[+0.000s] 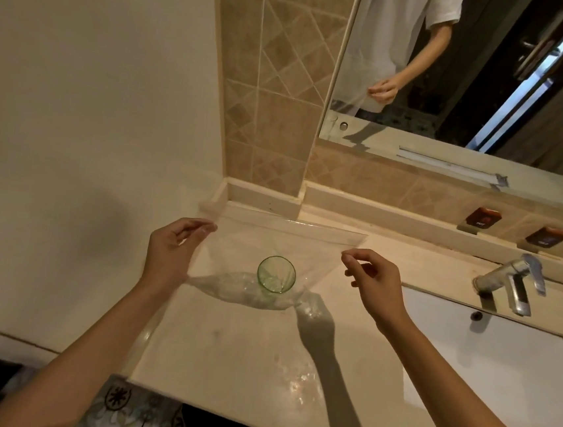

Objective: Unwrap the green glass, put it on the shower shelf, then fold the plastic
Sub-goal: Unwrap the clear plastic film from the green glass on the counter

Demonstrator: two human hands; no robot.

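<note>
Both hands pinch plastic (280,244) corners: left hand (175,248), right hand (371,284).
I judge unwrapping underway; next, I free glass (276,274) standing on it.

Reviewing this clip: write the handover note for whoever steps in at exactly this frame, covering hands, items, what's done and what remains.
Left hand: pinches the left upper corner of the clear plastic.
Right hand: pinches the right upper corner; the sheet is held spread between both hands.
Green glass: upright on the counter, left of the sink. Crumpled plastic is bunched around its base; whether the sheet's lower part is still caught under it is unclear.
Done: glass mostly uncovered.
Left: free the plastic fully, move the glass to the shower shelf (not in view), fold the plastic.
</note>
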